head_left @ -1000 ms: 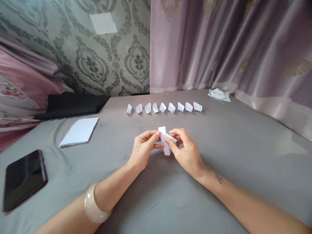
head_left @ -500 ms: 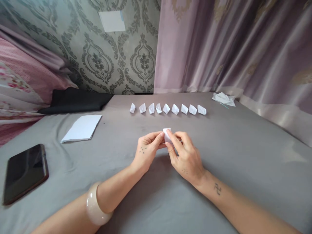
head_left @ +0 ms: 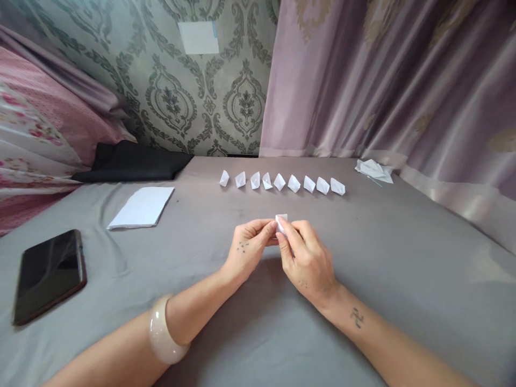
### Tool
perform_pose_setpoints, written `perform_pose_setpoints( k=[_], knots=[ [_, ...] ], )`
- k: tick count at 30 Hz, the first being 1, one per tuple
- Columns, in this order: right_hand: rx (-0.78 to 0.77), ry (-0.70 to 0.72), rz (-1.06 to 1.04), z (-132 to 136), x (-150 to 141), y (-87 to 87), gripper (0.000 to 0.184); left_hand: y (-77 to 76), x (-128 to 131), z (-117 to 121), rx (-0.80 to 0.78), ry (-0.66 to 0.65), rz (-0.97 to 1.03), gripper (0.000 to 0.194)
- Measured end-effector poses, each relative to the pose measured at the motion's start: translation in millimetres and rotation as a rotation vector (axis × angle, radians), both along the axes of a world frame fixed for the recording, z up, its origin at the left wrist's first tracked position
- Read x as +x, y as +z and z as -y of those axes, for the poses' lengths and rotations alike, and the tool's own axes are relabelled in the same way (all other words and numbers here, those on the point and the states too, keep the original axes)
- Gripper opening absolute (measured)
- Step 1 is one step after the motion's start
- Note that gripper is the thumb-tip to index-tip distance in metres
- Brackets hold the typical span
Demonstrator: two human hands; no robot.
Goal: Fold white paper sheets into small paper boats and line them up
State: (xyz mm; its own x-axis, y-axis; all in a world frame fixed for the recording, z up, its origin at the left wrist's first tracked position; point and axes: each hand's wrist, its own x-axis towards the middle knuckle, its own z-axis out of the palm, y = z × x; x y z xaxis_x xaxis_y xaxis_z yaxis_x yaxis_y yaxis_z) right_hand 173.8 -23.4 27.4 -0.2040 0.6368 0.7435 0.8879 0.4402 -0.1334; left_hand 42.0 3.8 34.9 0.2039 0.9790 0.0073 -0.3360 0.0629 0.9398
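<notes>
A small piece of folded white paper point(head_left: 282, 218) is held up between my two hands, just above the grey cloth. My left hand point(head_left: 250, 244) pinches its left edge between thumb and fingers. From the other side, my right hand point(head_left: 309, 259) grips it, with the index finger lying over its front face and the thumb low against it. Much of the paper is hidden behind my fingers. Beyond my hands, several small folded white paper pieces point(head_left: 279, 182) stand in a row.
On the left a stack of white paper point(head_left: 141, 208) lies on the grey cloth point(head_left: 403, 258), with a dark phone point(head_left: 50, 277) nearer me. Black fabric point(head_left: 137, 163) rests at the back left. White paper scraps point(head_left: 374, 170) are heaped at the far right, before the curtain point(head_left: 322, 80).
The paper's strip and side flap, visible earlier, now show as one compact fold. My right index finger has moved over its front. The view has shifted slightly left.
</notes>
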Motion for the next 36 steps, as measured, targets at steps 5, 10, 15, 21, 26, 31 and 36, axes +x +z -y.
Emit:
perform_pose_setpoints(
  k=[5, 10, 15, 21, 26, 31, 36],
  knots=[
    [-0.082, 0.023, -0.204, -0.8, -2.8, 4.5, 0.025, 0.7, 0.5, 0.7, 0.015, -0.034, 0.013, 0.028],
    [-0.195, 0.079, -0.414, -1.5, -4.5, 15.0, 0.018, 2.1, 0.5, 2.1, 0.023, -0.080, 0.007, 0.028],
    [-0.287, 0.106, -0.507, -3.6, -2.2, 20.1, 0.017, 0.1, 0.1, 1.5, 0.044, -0.080, -0.004, 0.028],
    [-0.355, 0.124, -0.554, -4.4, -0.4, 19.4, 0.018, 2.2, 0.0, 1.2, 0.061, -0.024, -0.046, 0.025],
    [-0.352, 0.127, -0.569, -3.9, -0.2, 20.9, 0.017, 8.7, 0.2, 0.3, 0.117, 0.043, -0.137, 0.018],
    [-0.375, 0.158, -0.639, -4.3, 2.1, 24.4, 0.018, 10.7, 1.7, -1.6, 0.177, 0.076, -0.122, 0.017],
    [-0.561, 0.184, -0.740, -4.9, 7.3, 26.8, 0.019, 8.3, 1.1, -3.4, 0.162, 0.087, -0.094, 0.018]
  ],
)
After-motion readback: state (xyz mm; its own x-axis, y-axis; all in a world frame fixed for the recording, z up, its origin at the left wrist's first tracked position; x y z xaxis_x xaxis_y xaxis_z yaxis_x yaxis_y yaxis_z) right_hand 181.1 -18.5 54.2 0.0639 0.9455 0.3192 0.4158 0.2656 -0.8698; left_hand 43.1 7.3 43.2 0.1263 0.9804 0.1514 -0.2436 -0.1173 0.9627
